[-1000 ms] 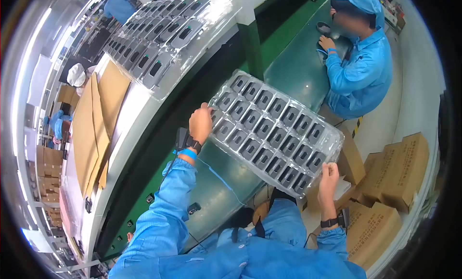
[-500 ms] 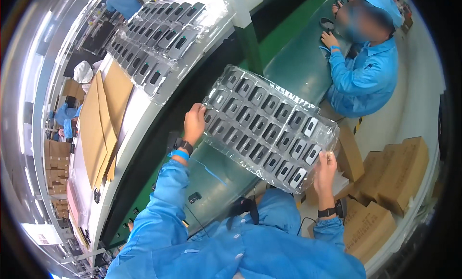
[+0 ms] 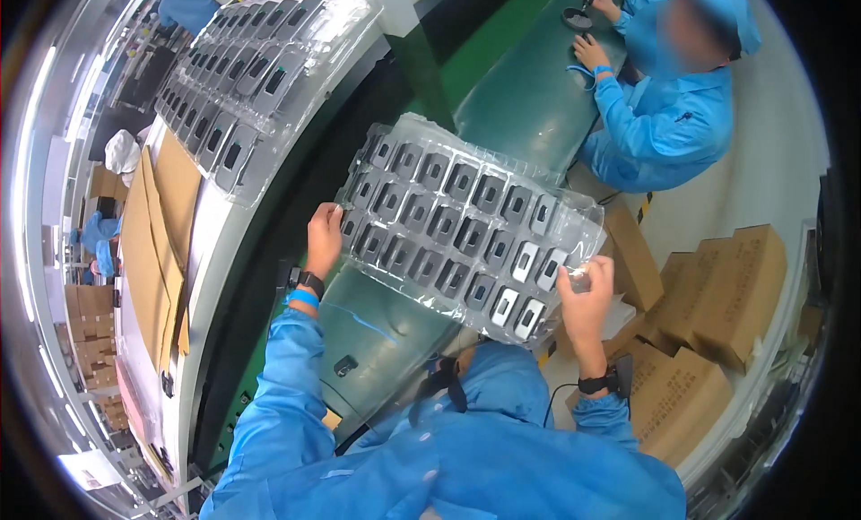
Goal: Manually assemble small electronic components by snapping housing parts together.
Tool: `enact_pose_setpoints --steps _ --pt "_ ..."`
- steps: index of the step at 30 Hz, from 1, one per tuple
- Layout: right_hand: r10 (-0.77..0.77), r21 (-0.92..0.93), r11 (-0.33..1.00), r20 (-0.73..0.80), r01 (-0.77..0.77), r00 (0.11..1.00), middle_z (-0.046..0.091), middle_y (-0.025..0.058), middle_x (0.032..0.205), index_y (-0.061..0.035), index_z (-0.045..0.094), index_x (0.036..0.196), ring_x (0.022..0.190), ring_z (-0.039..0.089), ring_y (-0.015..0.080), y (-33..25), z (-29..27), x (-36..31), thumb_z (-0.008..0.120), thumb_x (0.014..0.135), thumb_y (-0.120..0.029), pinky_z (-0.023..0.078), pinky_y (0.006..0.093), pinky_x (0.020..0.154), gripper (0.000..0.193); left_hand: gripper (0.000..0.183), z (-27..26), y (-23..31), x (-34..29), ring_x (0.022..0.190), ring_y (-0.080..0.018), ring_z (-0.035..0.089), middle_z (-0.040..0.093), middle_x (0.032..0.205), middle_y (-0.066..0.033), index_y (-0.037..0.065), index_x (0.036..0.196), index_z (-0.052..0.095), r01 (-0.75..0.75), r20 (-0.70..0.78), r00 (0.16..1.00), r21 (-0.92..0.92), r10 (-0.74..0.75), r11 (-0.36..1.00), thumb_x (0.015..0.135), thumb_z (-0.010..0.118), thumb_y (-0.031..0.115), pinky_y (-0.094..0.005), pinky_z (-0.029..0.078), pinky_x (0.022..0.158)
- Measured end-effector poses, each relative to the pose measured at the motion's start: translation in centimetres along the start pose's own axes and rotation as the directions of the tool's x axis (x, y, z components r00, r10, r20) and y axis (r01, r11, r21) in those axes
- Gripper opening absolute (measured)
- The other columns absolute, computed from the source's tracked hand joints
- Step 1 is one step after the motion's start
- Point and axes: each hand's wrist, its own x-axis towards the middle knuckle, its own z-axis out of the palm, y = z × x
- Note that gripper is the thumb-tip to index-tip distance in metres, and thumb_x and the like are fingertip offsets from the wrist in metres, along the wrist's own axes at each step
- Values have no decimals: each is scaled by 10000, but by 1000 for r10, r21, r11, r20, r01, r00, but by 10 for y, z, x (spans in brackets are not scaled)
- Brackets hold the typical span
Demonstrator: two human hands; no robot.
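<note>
Nearest to me, the worker in the blue jacket point(image 3: 448, 466) has both arms stretched forward, a black strap around each wrist and a blue band point(image 3: 302, 298) beside the left one. The left hand point(image 3: 325, 238) pinches the left end of a clear plastic tray point(image 3: 585, 217), fingertips closed on its edge. The right hand point(image 3: 587, 296) has the opposite end, its grip narrow too, thumb and fingers together on the plastic. The tray hangs between the two hands, slanting down toward the right, above the green counter point(image 3: 507, 130) and reaching past its side. Rows of grey pieces point(image 3: 471, 236) sit in the pockets, each with a dark oval slot (a few by the right hand catch the light and look nearly white). A small black object point(image 3: 345, 366) lies on the counter below. Off to the right, brown cartons point(image 3: 686, 394) crowd together on the floor. To the left, a white counter point(image 3: 215, 229) carries tan cardboard sheets point(image 3: 152, 260) and, farther along, more grey pieces point(image 3: 269, 76) in clear plastic. Farther down the green counter, a co-worker point(image 3: 664, 125) in blue has both hands near a dark round item point(image 3: 577, 19).
</note>
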Motion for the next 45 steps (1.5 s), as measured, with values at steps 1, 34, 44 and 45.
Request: enact_pose_setpoints --steps 1,34,44,45 --pt "87 133 987 25 -89 996 509 38 962 -33 533 859 803 501 146 -4 4 2 807 847 -61 423 275 752 276 233 2 -7 5 809 -269 728 736 873 -194 -53 1039 663 34 28 999 -22 -34 999 1028 615 175 -387 540 721" --pt "83 627 737 287 -252 954 644 179 1238 -122 452 1221 1034 705 251 -36 -221 -4 674 919 -233 657 380 689 391 178 -108 196 -174 640 4 486 584 766 53 76 1090 497 372 252 928 -565 -276 736 1036 659 127 -187 350 539" --pt "-50 525 849 204 -67 978 659 116 1235 -38 426 1500 1034 674 177 -110 -276 -8 591 989 -340 580 320 819 616 271 -210 235 -148 503 -38 506 588 680 27 53 1027 528 176 142 984 -661 -108 729 1009 712 252 -230 373 411" --pt "-46 547 833 225 -87 973 659 107 1232 -46 455 1488 1049 665 166 -135 -262 -10 575 1009 -345 559 314 858 577 282 -223 220 -136 500 -49 529 589 679 22 52 1027 545 155 120 988 -676 -100 720 997 723 270 -237 400 402"
